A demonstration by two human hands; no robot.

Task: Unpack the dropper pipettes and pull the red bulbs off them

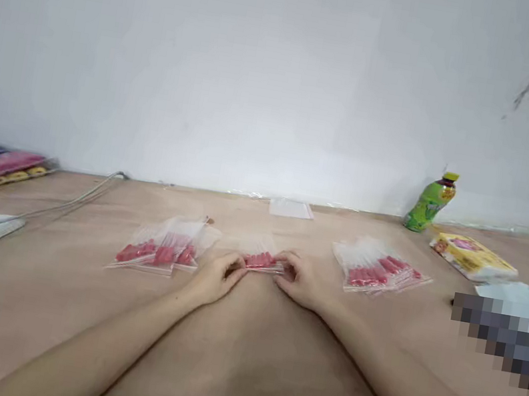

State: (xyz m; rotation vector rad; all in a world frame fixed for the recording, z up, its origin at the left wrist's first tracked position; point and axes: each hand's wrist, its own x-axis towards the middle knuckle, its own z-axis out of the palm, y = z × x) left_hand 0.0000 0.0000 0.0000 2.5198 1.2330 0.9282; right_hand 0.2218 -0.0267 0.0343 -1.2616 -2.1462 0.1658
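Your left hand [215,279] and right hand [299,279] each pinch 1 end of a small clear bag [264,262] of red pieces, which lies on the desk [238,356] at its middle, between your hands. A left pile [159,251] of similar bags lies near your left hand, and a right pile [374,267] near your right. A green bottle [430,202] leans by the wall.

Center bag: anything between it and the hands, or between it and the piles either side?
Nothing visible. The left hand and right hand hold the bag directly, one at each end. Toward the left pile and the right pile, only the hands themselves and bare table lie between.
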